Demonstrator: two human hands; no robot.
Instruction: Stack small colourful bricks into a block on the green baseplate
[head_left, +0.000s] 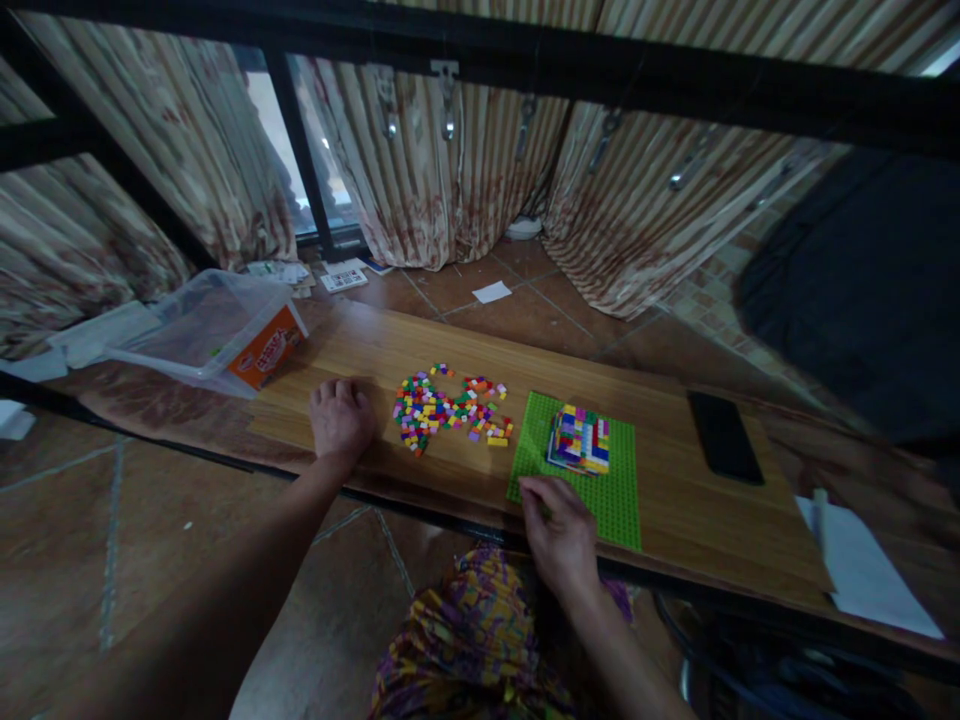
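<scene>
My left hand (341, 418) rests on the wooden table, its fingers curled into a loose fist with nothing showing in it. To its right lies a scattered heap of small colourful building bricks (435, 408). Over the near left edge of a green baseplate (619, 515) is my right hand (559, 525), fingers bent inward; whatever may be between them is hidden. Just beyond that hand, a multicoloured block built of bricks (581, 440) stands on the baseplate.
A clear plastic bin (202, 320) with an orange label stands at the table's left end. A black phone (725, 437) lies right of the baseplate. White paper (874, 570) is at the right end. Black metal bars (480, 40) cross above, before striped curtains (465, 170).
</scene>
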